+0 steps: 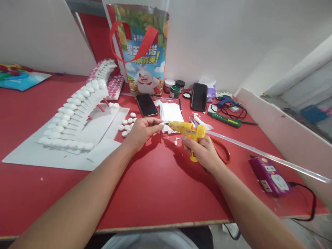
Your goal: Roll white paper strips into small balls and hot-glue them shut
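Note:
My right hand [204,152] is wrapped around the handle of a yellow hot glue gun [184,128]. A long clear glue stick [261,152] runs out of the gun's back toward the right. The nozzle points left and meets the fingertips of my left hand [140,134], which pinch a small white piece [163,126], mostly covered by the fingers. Several loose white rounded pieces [125,127] lie behind my left hand. Farther left, a curved stepped model [85,117] edged with rows of similar white pieces stands on a white board [23,158].
Two phones [147,104] [199,97], paint jars [175,91] and a stack of white paper [171,111] sit behind my hands. A printed bag [145,52] leans on the wall. To the right are a green screwdriver [226,120] and a purple power socket box [269,176] with its cord.

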The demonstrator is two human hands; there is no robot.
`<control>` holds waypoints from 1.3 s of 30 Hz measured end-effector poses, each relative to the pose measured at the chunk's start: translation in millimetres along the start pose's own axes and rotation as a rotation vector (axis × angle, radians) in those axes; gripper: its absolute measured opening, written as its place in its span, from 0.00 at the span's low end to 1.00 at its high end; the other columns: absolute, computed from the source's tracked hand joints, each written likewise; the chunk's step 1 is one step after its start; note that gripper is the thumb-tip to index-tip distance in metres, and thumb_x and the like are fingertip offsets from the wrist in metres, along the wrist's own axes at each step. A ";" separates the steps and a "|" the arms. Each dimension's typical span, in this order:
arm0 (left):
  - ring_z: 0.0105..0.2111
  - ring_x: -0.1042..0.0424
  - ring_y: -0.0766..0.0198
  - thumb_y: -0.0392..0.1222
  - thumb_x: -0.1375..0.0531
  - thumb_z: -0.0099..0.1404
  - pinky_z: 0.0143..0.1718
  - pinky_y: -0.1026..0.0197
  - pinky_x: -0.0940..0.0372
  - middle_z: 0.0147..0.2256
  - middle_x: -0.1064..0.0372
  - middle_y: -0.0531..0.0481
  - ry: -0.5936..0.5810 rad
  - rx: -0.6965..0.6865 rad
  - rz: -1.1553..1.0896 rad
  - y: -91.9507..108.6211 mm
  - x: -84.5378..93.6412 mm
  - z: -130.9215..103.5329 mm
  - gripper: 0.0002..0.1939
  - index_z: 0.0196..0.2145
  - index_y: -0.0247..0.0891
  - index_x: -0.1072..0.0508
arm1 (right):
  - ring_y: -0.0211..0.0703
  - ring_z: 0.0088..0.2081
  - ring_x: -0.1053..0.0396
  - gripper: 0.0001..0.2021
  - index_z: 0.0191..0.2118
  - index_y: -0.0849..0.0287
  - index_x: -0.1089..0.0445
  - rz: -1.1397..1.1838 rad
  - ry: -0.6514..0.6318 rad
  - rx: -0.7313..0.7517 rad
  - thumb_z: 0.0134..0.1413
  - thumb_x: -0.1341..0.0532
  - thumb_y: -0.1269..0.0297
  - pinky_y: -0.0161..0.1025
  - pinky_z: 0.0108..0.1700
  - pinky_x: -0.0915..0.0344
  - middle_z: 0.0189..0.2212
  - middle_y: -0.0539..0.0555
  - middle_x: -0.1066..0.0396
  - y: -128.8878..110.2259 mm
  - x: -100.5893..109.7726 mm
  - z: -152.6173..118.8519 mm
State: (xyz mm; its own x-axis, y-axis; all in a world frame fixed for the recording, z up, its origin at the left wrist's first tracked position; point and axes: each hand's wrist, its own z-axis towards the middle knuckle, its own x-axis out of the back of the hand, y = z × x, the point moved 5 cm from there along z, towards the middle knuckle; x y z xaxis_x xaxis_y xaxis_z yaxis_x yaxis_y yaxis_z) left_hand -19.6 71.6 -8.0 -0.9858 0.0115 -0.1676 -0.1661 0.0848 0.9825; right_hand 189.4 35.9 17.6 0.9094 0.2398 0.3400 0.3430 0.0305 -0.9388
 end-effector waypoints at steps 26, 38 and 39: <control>0.24 0.37 0.70 0.42 0.24 0.42 0.29 0.63 0.44 0.24 0.28 0.51 0.022 0.045 -0.109 -0.7 -1.7 0.7 0.16 0.30 0.33 0.17 | 0.35 0.22 0.43 0.23 0.20 0.57 0.39 0.035 0.118 -0.016 0.58 0.37 0.48 0.36 0.25 0.46 0.19 0.48 0.39 0.2 7.3 0.5; 0.25 0.37 0.70 0.42 0.25 0.45 0.27 0.64 0.45 0.25 0.27 0.49 0.011 0.051 -0.121 -1.0 -2.0 0.1 0.14 0.30 0.33 0.17 | 0.35 0.23 0.43 0.19 0.26 0.56 0.39 -0.061 -0.021 0.049 0.64 0.41 0.51 0.37 0.27 0.45 0.19 0.45 0.42 -1.8 -2.0 -1.2; 0.25 0.37 0.70 0.42 0.25 0.45 0.27 0.64 0.45 0.24 0.27 0.49 0.013 0.058 -0.130 -0.6 -2.4 -0.4 0.14 0.30 0.33 0.17 | 0.35 0.23 0.43 0.19 0.25 0.56 0.40 -0.062 -0.021 0.049 0.64 0.41 0.51 0.37 0.27 0.45 0.19 0.45 0.42 -1.9 -1.9 -1.2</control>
State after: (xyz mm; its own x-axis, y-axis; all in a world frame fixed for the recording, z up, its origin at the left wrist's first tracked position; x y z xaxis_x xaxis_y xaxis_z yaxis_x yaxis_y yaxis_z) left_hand -17.2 71.2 -8.2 -0.9562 -0.0162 -0.2921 -0.2914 0.1426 0.9459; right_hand 187.3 34.3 18.8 0.8813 0.2562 0.3970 0.3863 0.0931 -0.9177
